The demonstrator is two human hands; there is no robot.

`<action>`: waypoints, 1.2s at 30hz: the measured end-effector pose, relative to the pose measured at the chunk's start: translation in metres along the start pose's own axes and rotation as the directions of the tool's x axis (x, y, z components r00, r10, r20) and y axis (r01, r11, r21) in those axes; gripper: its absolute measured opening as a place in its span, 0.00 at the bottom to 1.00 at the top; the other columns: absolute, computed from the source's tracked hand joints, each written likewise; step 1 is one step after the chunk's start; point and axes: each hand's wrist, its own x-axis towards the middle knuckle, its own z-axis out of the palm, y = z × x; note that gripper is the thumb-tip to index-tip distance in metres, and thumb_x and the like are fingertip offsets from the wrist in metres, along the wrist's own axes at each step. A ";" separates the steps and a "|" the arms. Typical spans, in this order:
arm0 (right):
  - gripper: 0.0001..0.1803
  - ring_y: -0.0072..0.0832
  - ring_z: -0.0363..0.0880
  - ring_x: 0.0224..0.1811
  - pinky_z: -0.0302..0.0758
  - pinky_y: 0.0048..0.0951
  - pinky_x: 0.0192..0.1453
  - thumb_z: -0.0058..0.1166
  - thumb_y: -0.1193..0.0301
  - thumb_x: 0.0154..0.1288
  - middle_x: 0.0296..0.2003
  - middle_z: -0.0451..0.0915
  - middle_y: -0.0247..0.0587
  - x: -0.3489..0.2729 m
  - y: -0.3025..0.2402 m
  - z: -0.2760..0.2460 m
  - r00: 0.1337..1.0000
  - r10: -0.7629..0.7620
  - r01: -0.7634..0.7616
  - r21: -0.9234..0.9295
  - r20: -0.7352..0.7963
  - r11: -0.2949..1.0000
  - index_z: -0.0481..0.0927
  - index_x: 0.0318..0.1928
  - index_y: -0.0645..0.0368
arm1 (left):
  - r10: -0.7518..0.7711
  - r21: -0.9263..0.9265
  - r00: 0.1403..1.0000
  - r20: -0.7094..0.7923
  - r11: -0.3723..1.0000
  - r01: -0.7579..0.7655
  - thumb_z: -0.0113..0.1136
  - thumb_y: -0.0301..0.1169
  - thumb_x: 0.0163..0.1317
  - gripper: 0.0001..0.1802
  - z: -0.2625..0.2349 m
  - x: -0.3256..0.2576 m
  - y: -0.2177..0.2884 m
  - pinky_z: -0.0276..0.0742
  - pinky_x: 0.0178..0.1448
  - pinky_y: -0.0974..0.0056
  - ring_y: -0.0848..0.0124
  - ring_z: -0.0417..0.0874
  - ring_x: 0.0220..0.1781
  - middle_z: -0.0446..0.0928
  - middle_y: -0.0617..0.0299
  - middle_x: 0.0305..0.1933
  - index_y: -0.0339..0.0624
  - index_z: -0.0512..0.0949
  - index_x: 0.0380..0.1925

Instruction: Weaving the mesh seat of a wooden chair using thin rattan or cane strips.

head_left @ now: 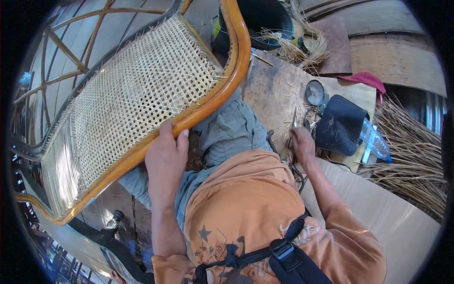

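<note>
A chair frame of glossy orange-brown wood [239, 45] lies across my lap, its panel of woven cane [142, 80] facing up. Loose cane ends stick out along the panel's edge. My left hand [166, 154] is wrapped round the near rail of the frame, thumb on top and the other fingers partly hidden under it. Over to the right, my right hand [301, 142] is down at a worn wooden board [269, 80], fingers closed beside some small tools. Whatever those fingers hold is too small and hidden to name.
Behind the board stands a dark bucket [265, 19] with cane strands [307, 52] beside it. A round dish [314, 92], a black pouch [341, 125], a plastic bottle [376, 142] and a pink cap [366, 81] lie right. Cane bundles [411, 151] fill the far right.
</note>
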 end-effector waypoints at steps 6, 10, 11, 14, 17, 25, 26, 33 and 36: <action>0.05 0.49 0.73 0.34 0.70 0.44 0.41 0.55 0.72 0.50 0.30 0.75 0.50 0.049 0.018 0.013 0.988 -0.065 0.083 -0.123 0.138 0.989 0.77 0.29 0.58 | 0.127 -0.568 0.879 0.459 0.803 0.180 0.54 0.40 0.62 0.15 0.000 -0.020 0.003 0.71 0.32 0.64 0.72 0.76 0.25 0.72 0.61 0.20 0.38 0.74 0.33; 0.06 0.49 0.75 0.31 0.73 0.39 0.37 0.52 0.71 0.57 0.33 0.76 0.51 0.053 0.025 0.023 0.957 -0.291 0.291 -0.095 0.018 0.952 0.75 0.34 0.60 | 0.123 -0.552 0.861 0.494 0.809 0.201 0.53 0.38 0.63 0.13 0.065 -0.038 -0.033 0.69 0.32 0.69 0.78 0.69 0.27 0.72 0.65 0.24 0.37 0.73 0.33; 0.07 0.46 0.76 0.31 0.73 0.35 0.37 0.50 0.72 0.60 0.34 0.77 0.49 0.054 0.002 0.013 0.998 -0.040 0.037 0.065 0.049 0.997 0.74 0.37 0.61 | 0.077 -0.542 0.877 0.473 0.811 0.221 0.52 0.37 0.64 0.13 0.082 -0.042 -0.047 0.69 0.32 0.68 0.78 0.69 0.27 0.71 0.64 0.24 0.36 0.73 0.32; 0.06 0.38 0.78 0.31 0.74 0.30 0.37 0.47 0.73 0.65 0.35 0.78 0.45 0.066 -0.068 -0.019 0.981 0.170 -0.194 0.375 0.096 0.906 0.74 0.40 0.63 | -0.077 -0.601 0.864 0.497 0.687 0.407 0.52 0.36 0.63 0.13 0.119 -0.040 -0.081 0.69 0.30 0.67 0.76 0.69 0.25 0.69 0.63 0.21 0.36 0.72 0.30; 0.05 0.30 0.77 0.32 0.73 0.26 0.38 0.49 0.75 0.65 0.34 0.78 0.40 0.084 -0.133 -0.041 0.994 0.068 -0.107 0.644 0.086 0.758 0.75 0.40 0.62 | -0.087 -0.550 0.858 0.507 0.733 0.400 0.52 0.37 0.63 0.13 0.110 -0.022 -0.078 0.69 0.29 0.67 0.76 0.69 0.24 0.67 0.62 0.18 0.36 0.72 0.29; 0.05 0.35 0.75 0.38 0.71 0.31 0.45 0.56 0.77 0.56 0.32 0.78 0.42 0.127 -0.272 -0.020 0.880 -0.470 0.419 0.580 -0.070 0.699 0.77 0.34 0.60 | 0.070 -0.354 0.960 0.270 0.935 0.031 0.51 0.37 0.60 0.16 0.127 -0.024 -0.083 0.72 0.45 0.50 0.47 0.78 0.39 0.78 0.41 0.36 0.34 0.77 0.34; 0.05 0.38 0.75 0.38 0.71 0.33 0.45 0.56 0.76 0.55 0.32 0.77 0.43 0.130 -0.277 -0.016 0.888 -0.460 0.371 0.584 0.005 0.722 0.77 0.34 0.61 | 0.091 -0.323 0.960 0.264 0.946 -0.001 0.51 0.37 0.60 0.16 0.124 -0.022 -0.082 0.72 0.46 0.50 0.47 0.78 0.40 0.77 0.41 0.36 0.34 0.77 0.34; 0.05 0.39 0.75 0.37 0.71 0.34 0.43 0.57 0.75 0.54 0.29 0.78 0.43 0.137 -0.284 0.008 0.858 -0.513 0.425 0.563 -0.003 0.709 0.76 0.32 0.60 | 0.111 -0.348 0.974 0.198 0.937 -0.036 0.55 0.36 0.57 0.14 0.125 -0.026 -0.082 0.70 0.45 0.49 0.45 0.75 0.41 0.76 0.41 0.37 0.34 0.76 0.35; 0.05 0.39 0.76 0.34 0.71 0.35 0.41 0.57 0.75 0.53 0.27 0.78 0.42 0.138 -0.285 0.012 0.837 -0.546 0.470 0.547 -0.029 0.693 0.77 0.32 0.60 | 0.104 -0.291 0.965 0.240 0.956 -0.031 0.55 0.37 0.58 0.16 0.127 -0.025 -0.082 0.71 0.47 0.48 0.45 0.75 0.43 0.76 0.40 0.40 0.33 0.76 0.37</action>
